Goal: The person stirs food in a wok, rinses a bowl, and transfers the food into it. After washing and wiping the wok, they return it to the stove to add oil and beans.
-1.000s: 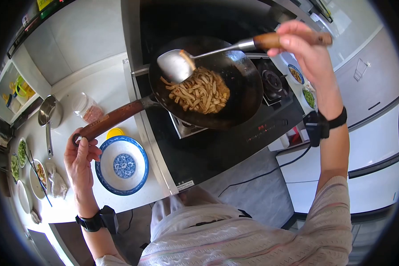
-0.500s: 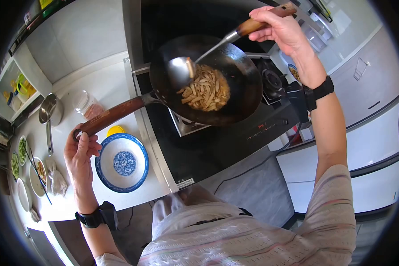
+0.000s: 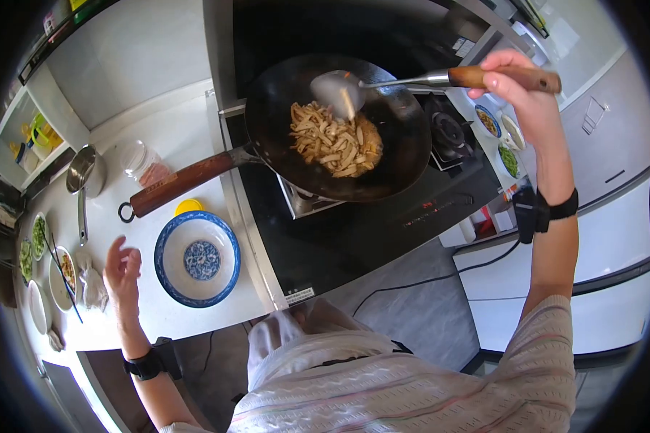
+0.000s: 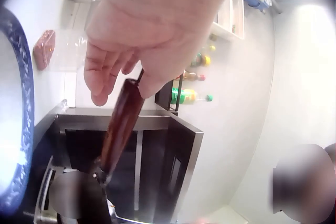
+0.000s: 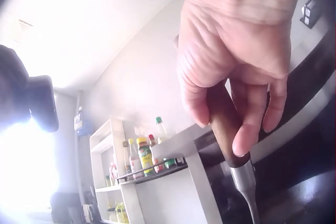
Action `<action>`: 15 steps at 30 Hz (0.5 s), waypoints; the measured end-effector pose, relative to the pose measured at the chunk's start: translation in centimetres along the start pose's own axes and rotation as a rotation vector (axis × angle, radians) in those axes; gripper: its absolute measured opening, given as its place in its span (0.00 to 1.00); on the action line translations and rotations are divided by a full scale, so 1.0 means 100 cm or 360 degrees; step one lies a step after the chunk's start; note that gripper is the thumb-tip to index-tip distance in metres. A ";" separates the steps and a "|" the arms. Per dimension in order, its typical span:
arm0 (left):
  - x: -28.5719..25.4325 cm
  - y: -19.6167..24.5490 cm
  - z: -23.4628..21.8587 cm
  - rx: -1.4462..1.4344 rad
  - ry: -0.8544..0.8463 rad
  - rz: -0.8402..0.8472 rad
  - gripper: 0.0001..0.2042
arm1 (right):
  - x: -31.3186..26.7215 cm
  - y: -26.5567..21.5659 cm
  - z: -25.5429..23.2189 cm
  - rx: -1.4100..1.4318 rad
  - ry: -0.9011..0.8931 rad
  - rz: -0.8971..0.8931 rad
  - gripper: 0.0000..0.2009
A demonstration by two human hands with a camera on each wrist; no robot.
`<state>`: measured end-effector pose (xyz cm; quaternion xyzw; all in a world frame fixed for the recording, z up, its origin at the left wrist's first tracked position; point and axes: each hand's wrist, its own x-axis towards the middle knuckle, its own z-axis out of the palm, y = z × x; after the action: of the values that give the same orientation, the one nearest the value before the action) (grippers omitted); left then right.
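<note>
In the head view a dark wok [image 3: 404, 155] sits on the stove, its wooden handle [image 3: 188, 184] pointing left. Brown cooked strips of food [image 3: 332, 148] lie inside it. My right hand [image 3: 523, 90] grips the wooden end of a wok spatula [image 3: 469, 77], whose blurred metal blade is over the food with a pale strip on it. The right wrist view shows fingers and thumb wrapped about that wooden grip [image 5: 223, 121]. My left hand [image 3: 123, 281] is off the wok handle, apart from it and below its end ring, fingers loosely bent and holding nothing, left of a blue-and-white bowl [image 3: 224, 270].
On the left counter stand a clear jar [image 3: 133, 159] with pink contents, a yellow lid [image 3: 188, 206], a metal pot [image 3: 87, 169] and several dishes of chopped food with chopsticks. More small dishes [image 3: 509, 160] sit right of the stove. A black burner [image 3: 448, 130] adjoins the wok.
My left hand has let go of the wok handle and dropped down toward me. The spatula blade has moved right over the food, while my right hand swung left, then back right.
</note>
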<state>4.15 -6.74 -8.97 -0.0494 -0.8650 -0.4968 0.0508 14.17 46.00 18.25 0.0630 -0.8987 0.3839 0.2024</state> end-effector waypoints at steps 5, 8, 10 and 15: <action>-0.034 -0.005 0.012 -0.0651 -0.0738 -0.0791 0.19 | -0.026 0.016 0.071 -0.0667 -0.0009 -0.0406 0.06; -0.034 -0.011 0.027 -0.0817 -0.0734 -0.0936 0.16 | -0.049 0.014 0.112 -0.0993 -0.0107 -0.0655 0.09; -0.033 -0.020 0.034 -0.0848 -0.0596 -0.1020 0.16 | -0.067 0.017 0.132 -0.1123 -0.0185 -0.0653 0.12; -0.043 -0.039 0.030 -0.0971 -0.0592 -0.0996 0.15 | -0.103 0.012 0.170 -0.1290 -0.0352 -0.0512 0.13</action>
<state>7.73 -6.20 -14.40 0.1129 -0.6472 -0.7024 -0.2739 17.89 34.23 2.62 0.1581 -0.9716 -0.0446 0.1706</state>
